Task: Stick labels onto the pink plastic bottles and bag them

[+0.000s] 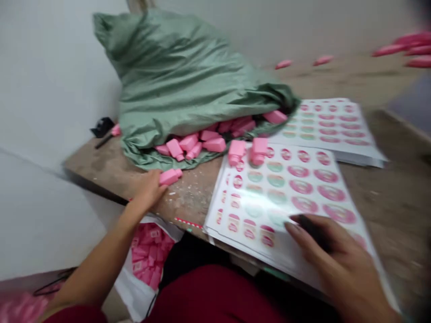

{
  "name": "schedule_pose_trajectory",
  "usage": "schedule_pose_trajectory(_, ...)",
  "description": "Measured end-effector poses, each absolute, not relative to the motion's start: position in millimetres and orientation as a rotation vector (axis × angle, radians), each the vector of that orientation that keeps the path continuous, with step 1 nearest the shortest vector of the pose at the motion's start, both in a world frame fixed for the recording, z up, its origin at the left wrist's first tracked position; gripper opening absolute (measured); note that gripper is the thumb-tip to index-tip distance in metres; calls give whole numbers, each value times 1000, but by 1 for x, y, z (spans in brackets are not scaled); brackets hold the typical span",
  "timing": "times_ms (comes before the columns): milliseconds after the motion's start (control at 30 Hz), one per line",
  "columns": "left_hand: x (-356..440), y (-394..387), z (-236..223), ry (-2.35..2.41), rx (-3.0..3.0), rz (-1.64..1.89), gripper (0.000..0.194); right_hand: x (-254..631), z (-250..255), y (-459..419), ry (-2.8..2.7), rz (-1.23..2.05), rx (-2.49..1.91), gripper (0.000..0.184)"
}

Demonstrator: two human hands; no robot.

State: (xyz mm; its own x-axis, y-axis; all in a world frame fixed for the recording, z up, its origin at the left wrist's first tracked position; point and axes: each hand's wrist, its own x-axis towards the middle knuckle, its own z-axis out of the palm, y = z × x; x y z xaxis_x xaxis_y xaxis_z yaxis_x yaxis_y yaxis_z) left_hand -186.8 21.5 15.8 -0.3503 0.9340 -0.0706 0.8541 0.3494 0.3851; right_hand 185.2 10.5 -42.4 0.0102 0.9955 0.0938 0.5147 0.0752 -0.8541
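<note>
My left hand (153, 188), at the table's front edge, is closed on a small pink plastic bottle (171, 176) that points to the right. My right hand (340, 255) is over a stack of sticker sheets (286, 202), its fingers wrapped around a short black object (313, 231) whose kind is blurred. Pink and pale green oval stickers cover the top sheet. At the sheet's far edge are two pink bottles (237, 151). Behind them a green sack (182, 76) lies on its side, several pink bottles (213, 144) showing at its mouth.
A second sticker stack (336, 121) lies farther back. More pink pieces (404, 48) are at the far right. Below the table's left edge, a white bag (134, 287) holds many pink bottles (151, 253). A black item (103, 127) sits by the wall.
</note>
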Motion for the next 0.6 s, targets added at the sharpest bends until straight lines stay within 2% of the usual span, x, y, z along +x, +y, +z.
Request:
schedule_pose_trajectory(100,-190,24,9,2272,1557,483,33,175,-26,4,-1539,945,-1545,35)
schedule_pose_trajectory(200,-180,25,6,1995,1400,976,49,177,-25,5,-1558,954,-1577,34)
schedule_pose_trajectory(300,-143,27,11,1554,994,1348,51,183,-25,2,-1709,891,-1613,31)
schedule_pose_trajectory(433,-76,32,17,1089,467,1277,49,184,-25,-5,-1979,664,-1717,25)
schedule_pose_trajectory(600,-24,30,5,1006,456,1055,47,179,-25,-7,-2174,284,-1621,17)
